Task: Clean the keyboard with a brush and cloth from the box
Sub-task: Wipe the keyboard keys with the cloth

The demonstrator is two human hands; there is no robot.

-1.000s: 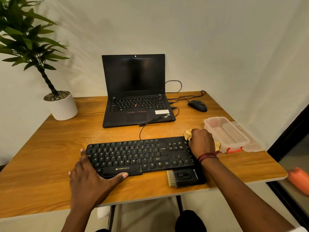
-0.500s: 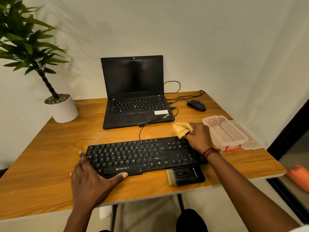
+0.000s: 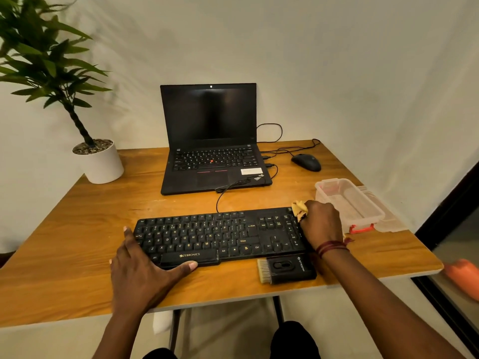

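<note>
One square wooden table [image 3: 77, 229] with warm orange grain holds everything. Behind the keyboard [image 3: 220, 234], to its left, stands one leafy plant [image 3: 46, 60] in a round white pot topped with pebbles. Directly behind the keyboard sits one open black laptop [image 3: 210, 141], its screen dark. The keyboard itself is long, flat black plastic, with a thin cord running back toward the laptop.

Two bare hands meet it. The left hand [image 3: 140, 275] lies flat at the keyboard's front left corner, fingers straight, thumb along the front edge. The right hand [image 3: 322, 224] rests on the keyboard's far right corner, fingers clenched around the cloth [image 3: 300, 209].

Just right of the keyboard is one clear rectangular plastic box [image 3: 350, 203] with a red clasp. Its clear lid [image 3: 388, 224] lies beside it. Just in front of the keyboard's right end lies one blocky black brush [image 3: 285, 269], pale bristles pointing left. Behind the keyboard's right end is one rounded black mouse [image 3: 305, 162]. The one cloth, yellow and crumpled, pokes out of the fist.
</note>
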